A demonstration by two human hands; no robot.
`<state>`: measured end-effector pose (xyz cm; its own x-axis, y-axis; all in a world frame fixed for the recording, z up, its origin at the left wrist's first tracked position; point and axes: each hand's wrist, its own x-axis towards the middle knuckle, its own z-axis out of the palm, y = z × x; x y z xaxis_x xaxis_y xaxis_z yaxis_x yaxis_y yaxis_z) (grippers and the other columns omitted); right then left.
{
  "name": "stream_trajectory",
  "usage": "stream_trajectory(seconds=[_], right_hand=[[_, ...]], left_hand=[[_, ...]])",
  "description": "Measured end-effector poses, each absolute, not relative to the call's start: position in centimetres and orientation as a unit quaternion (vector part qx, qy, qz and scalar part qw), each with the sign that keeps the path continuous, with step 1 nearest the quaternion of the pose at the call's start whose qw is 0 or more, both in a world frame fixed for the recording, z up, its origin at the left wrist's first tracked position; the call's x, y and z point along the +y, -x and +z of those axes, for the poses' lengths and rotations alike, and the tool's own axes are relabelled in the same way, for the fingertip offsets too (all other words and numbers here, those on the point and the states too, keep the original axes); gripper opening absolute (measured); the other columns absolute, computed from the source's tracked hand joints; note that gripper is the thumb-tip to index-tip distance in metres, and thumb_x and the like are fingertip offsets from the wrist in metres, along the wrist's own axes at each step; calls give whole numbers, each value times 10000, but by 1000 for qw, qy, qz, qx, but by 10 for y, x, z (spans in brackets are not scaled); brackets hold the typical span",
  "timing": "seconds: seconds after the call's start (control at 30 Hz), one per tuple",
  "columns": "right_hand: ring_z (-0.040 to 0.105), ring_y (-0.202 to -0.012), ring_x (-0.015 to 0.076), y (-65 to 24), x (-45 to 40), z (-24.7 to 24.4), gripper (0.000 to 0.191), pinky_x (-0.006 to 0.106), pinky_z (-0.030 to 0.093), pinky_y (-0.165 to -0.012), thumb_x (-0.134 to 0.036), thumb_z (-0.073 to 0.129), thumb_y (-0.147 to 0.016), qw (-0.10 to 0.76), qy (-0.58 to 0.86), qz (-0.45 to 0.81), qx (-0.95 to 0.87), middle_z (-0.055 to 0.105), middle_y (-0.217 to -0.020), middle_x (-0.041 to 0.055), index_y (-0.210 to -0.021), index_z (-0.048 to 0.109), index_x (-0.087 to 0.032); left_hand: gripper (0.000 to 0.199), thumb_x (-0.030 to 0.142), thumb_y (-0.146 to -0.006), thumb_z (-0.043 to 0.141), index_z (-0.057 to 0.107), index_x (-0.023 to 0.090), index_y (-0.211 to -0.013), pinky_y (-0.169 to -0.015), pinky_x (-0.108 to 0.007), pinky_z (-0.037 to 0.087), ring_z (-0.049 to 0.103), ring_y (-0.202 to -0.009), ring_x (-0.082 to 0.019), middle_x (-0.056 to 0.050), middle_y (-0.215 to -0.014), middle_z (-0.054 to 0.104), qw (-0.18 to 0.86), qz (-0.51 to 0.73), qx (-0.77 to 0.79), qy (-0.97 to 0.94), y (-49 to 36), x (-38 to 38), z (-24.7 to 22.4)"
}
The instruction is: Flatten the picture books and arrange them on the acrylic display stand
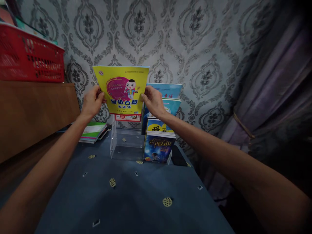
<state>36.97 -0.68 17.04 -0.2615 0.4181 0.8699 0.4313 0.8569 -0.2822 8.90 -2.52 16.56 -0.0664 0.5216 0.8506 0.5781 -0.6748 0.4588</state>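
With both hands (92,101) (153,100) pinching the yellow workbook's (122,89) side edges, I should keep it level above the clear rack (126,152).

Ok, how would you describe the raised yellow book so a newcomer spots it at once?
Find the patterned wall, then the clear stand before it. Above the stand, the left hand and right hand hold up the yellow book. Unlike the books lower right, it shows a cartoon child on a magenta blob.
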Motion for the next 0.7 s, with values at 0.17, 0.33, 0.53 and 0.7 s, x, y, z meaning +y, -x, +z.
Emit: stream_trajectory(seconds=[0.17, 0.33, 0.53, 0.7], right_hand=[[600, -830, 194, -366, 1, 175, 164, 399, 550, -840, -293, 520, -953, 558, 259, -31, -788, 664, -925, 55, -1060, 589, -188], [625, -834, 217, -369, 13, 181, 155, 412, 544, -841, -291, 545, -918, 558, 279, -35, -781, 681, -917, 64, -1024, 603, -194], [620, -785, 227, -378, 18, 184, 114, 432, 551, -818, -294, 575, -884, 558, 304, -37, -771, 682, -865, 49, -949, 620, -212], [608, -761, 217, -383, 11, 187, 53, 421, 540, -792, -251, 602, -843, 548, 321, -56, -771, 681, -828, 38, -877, 621, -215]], left_hand=[[156, 310, -942, 539, 599, 171, -979, -795, -362, 597, 683, -706, -165, -19, -794, 656, 42, -615, -405, 676, -85, -26, 164], [151, 343, -940, 546, 578, 197, -919, -725, -299, 585, 655, -658, -140, 7, -760, 634, 59, -617, -376, 688, -89, -22, 160], [148, 359, -930, 556, 577, 220, -884, -643, -262, 572, 666, -658, -154, 13, -730, 629, 45, -638, -336, 691, -98, -8, 155], [187, 388, -925, 585, 607, 203, -906, -673, -283, 588, 674, -665, -161, 7, -727, 630, 13, -642, -309, 702, -98, 2, 153]])
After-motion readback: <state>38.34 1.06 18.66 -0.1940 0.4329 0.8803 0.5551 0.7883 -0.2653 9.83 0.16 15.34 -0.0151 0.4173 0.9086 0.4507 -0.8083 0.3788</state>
